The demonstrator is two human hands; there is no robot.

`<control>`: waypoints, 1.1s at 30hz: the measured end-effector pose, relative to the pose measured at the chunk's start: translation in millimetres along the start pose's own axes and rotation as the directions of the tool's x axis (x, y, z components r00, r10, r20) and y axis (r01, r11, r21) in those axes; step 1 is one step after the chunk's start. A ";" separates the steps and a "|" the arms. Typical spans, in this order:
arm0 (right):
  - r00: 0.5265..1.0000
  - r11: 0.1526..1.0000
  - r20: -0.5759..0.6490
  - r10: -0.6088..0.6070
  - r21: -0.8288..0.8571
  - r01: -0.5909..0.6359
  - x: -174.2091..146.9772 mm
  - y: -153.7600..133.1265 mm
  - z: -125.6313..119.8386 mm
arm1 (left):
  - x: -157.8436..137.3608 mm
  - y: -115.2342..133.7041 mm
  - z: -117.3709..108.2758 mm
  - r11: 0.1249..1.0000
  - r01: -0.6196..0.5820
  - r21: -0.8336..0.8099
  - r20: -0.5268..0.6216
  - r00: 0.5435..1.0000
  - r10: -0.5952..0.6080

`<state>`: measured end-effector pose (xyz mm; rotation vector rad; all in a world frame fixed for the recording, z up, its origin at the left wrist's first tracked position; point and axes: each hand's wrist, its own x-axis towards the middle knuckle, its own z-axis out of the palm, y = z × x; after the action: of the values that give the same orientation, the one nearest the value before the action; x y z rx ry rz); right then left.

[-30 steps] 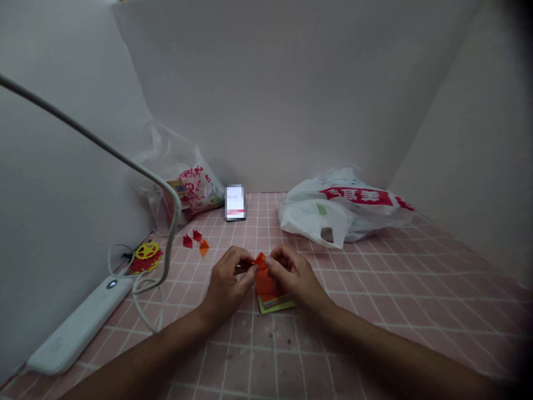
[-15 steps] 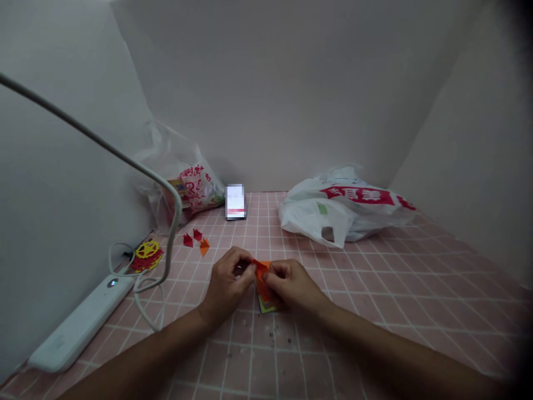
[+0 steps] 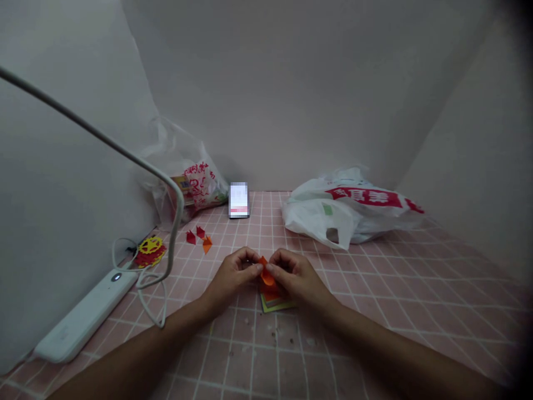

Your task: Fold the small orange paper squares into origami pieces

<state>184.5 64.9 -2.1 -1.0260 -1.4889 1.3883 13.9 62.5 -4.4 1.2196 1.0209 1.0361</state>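
Between my two hands is a small folded piece of orange paper [image 3: 267, 278]. My left hand [image 3: 238, 273] pinches its left edge between thumb and forefinger. On the other side my right hand [image 3: 295, 275] pinches it the same way, so the fingertips almost meet near its top. Just below the held piece, a small stack of coloured paper squares [image 3: 275, 303] lies on the table, with yellow and green edges showing. The right hand hides part of the stack. Farther left rest two red folded paper pieces [image 3: 191, 238] and an orange folded paper piece [image 3: 207, 244].
A plastic bag [image 3: 195, 183] stands at the back left, near a lit phone [image 3: 239, 200]. At the back right lies a white plastic bag [image 3: 333, 214]. Red and yellow cut-out shapes [image 3: 150, 250], a white power strip [image 3: 89, 316] and a cable [image 3: 177, 205] are at left.
The fingers of both hands have shifted on the orange paper and come closer together at its top. The paper now looks narrower and more curved. The view has turned slightly.
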 end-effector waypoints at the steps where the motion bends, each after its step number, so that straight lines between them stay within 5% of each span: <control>1: 1.000 1.000 0.002 0.009 0.010 -0.009 0.0 0.6 0.4 | 0.1 -0.9 0.0 1.000 0.005 -0.002 0.005 1.000 -0.005; 10: 0.999 1.000 -0.030 -0.012 -0.007 0.011 -0.4 9.0 2.2 | -2.9 0.4 2.8 0.997 -0.002 0.073 0.053 0.999 -0.002; 16: 0.999 1.000 -0.048 0.009 0.014 -0.008 -0.6 9.7 2.7 | -3.4 -3.9 1.7 0.989 -0.114 0.097 0.025 0.993 0.112; 33: 0.999 1.000 -0.041 -0.008 -0.006 0.007 -1.3 7.3 4.0 | -4.8 0.4 3.5 0.989 -0.053 0.141 -0.014 0.998 0.056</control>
<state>181.3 62.9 -9.5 -1.0454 -1.4667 1.3508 16.1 57.1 -3.5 1.3615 1.0947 1.0325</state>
